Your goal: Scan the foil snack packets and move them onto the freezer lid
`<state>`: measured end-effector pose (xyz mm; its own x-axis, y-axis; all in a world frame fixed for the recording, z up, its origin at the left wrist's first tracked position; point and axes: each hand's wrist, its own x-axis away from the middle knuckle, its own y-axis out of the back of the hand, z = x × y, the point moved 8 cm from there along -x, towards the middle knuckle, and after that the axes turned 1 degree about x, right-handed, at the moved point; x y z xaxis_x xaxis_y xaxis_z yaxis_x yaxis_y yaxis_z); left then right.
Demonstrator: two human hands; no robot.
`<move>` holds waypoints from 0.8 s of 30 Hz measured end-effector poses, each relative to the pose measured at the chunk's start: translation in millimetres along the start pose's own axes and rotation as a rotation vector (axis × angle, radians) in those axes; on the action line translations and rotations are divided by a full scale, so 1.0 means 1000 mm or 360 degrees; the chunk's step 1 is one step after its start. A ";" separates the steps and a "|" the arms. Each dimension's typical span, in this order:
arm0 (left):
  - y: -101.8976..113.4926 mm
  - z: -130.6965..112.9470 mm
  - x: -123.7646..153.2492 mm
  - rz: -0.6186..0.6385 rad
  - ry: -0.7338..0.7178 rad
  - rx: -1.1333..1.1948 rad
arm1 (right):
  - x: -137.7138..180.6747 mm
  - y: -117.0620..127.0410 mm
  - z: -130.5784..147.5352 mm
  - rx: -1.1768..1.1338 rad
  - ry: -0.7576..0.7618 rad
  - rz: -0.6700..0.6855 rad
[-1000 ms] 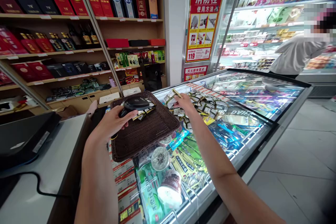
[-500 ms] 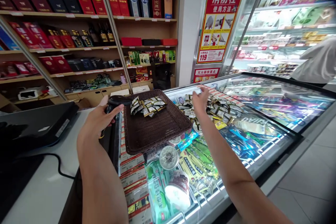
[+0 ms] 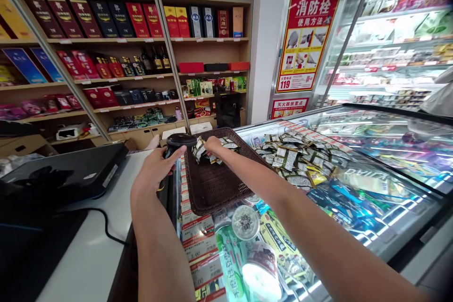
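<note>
My left hand [image 3: 154,170] grips a black barcode scanner [image 3: 180,141] at the left edge of a dark brown wicker tray [image 3: 215,184]. The tray rests on the glass lid of a chest freezer [image 3: 354,198]. My right hand [image 3: 213,145] reaches into the tray's far end, fingers closed on the small foil sachets [image 3: 208,150] piled there. A larger heap of the same sachets [image 3: 297,160] lies on the freezer lid to the right of the tray.
A white counter [image 3: 88,255] with a black terminal [image 3: 67,174] and cable is at my left. Shelves of boxed goods [image 3: 106,56] fill the back wall. A red fire-hydrant sign [image 3: 306,40] and an open chiller [image 3: 392,47] stand at right, where another person's sleeve [image 3: 442,99] shows.
My right hand has come from the loose heap on the freezer lid over to the sachets in the tray. The left hand keeps the scanner beside the tray. The view shifted left.
</note>
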<state>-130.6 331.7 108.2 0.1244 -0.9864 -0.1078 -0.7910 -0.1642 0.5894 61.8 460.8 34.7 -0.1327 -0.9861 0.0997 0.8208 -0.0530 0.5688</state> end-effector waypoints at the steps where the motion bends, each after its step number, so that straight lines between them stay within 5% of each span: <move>1: -0.001 -0.001 0.001 0.0016 -0.0017 0.0014 | 0.004 0.008 -0.004 -0.0051 0.0032 -0.0021; 12: -0.040 -0.063 0.032 0.0352 -0.0277 0.0087 | 0.095 0.155 -0.105 -0.1053 0.0103 -0.0301; 24: -0.081 -0.085 0.038 0.0487 -0.0337 0.0054 | 0.105 0.182 -0.115 -0.1115 0.0115 -0.0322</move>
<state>-11.0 306.0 124.9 -0.2447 -0.9648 -0.0964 -0.7924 0.1417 0.5933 261.6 329.0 54.8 -0.3021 -0.9531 -0.0201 0.9501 -0.2993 -0.0877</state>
